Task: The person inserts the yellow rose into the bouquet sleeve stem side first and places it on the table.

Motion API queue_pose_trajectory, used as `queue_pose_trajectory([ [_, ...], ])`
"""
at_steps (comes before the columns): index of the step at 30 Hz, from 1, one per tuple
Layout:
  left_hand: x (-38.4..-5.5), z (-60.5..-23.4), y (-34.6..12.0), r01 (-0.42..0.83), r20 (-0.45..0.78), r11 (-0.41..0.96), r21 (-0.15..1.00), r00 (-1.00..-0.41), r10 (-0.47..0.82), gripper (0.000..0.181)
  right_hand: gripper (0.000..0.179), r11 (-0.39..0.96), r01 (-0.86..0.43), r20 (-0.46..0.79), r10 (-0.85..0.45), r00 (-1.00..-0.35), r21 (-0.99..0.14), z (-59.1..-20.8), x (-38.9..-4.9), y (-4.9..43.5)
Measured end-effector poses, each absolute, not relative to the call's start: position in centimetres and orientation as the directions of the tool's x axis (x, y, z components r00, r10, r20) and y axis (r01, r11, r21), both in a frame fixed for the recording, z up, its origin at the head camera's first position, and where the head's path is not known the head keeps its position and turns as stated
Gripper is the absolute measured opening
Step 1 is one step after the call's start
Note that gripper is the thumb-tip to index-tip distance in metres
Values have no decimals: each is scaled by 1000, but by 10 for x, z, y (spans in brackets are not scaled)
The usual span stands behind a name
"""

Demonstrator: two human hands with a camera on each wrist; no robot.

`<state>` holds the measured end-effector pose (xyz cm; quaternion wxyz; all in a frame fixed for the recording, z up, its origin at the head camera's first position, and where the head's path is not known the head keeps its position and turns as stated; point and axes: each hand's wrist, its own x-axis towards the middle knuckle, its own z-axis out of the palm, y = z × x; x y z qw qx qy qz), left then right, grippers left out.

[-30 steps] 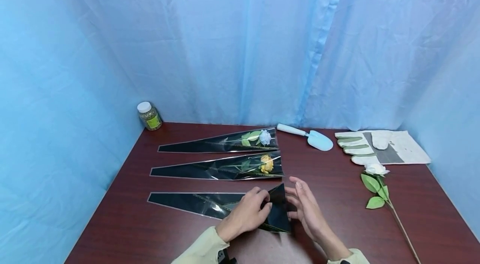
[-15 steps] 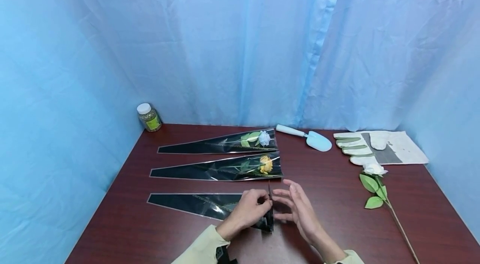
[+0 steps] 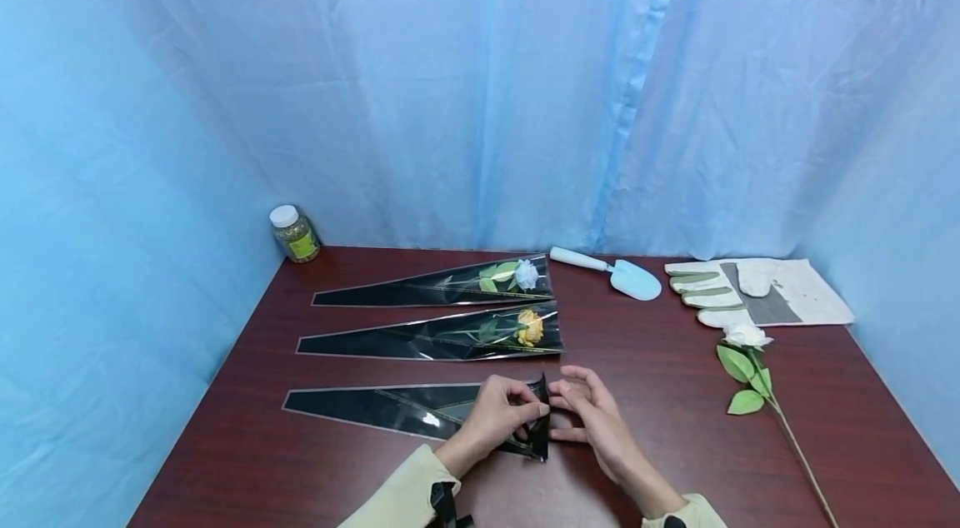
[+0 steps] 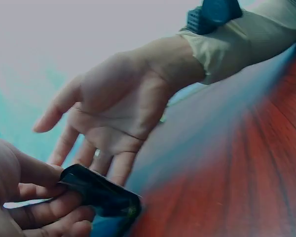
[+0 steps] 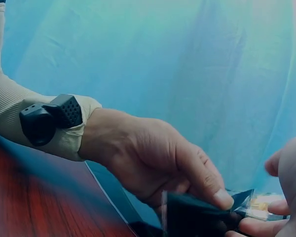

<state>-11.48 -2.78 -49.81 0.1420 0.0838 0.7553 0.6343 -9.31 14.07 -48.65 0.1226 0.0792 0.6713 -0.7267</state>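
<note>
A black clear-fronted flower sleeve (image 3: 352, 407) lies nearest the person, its narrow end pointing left and its wide end raised. My left hand (image 3: 489, 421) pinches that wide end between thumb and fingers; in the left wrist view the black film (image 4: 96, 192) rises from its grip. Just to the right is my right hand (image 3: 606, 432), its fingers extended toward the raised edge. The left wrist view shows this right hand's (image 4: 123, 103) palm with fingers spread. Whether its fingertips touch the film I cannot tell. No flower shows in this sleeve.
Behind lie two more sleeves, one holding a yellow flower (image 3: 530, 328), the other a pale blue flower (image 3: 527, 274). A garden trowel (image 3: 634, 280), a work glove (image 3: 780, 303) and a loose white rose (image 3: 746, 335) are on the right. A white-capped jar (image 3: 296, 236) stands back left.
The sleeve's wide end has gone from lying flat to standing up, and the sleeve has slid slightly left. My right hand has come left toward it, while the left keeps its pinch.
</note>
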Motion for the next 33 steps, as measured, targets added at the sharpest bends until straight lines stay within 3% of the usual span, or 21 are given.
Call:
queue_pose_trajectory([
  [10, -114, -509, -26, -116, -149, 125, 985, -944, 295, 16, 40, 71, 291, -293, -26, -956, -954, -493, -102, 135],
  [22, -115, -515, -22, -99, -128, 110, 989, -948, 292, 12, 34, 473, 116, -118, 27, -993, -874, -491, -106, 122],
  [26, -115, -515, -23, -98, -127, 112, 989, -949, 287, 14, 31, 439, 110, -116, 13, -993, -892, -493, -106, 123],
  [33, -114, -513, -25, -137, -155, 80, 987, -943, 293, 22, 37, 247, 141, -166, -85, -982, -959, -497, -109, 132],
])
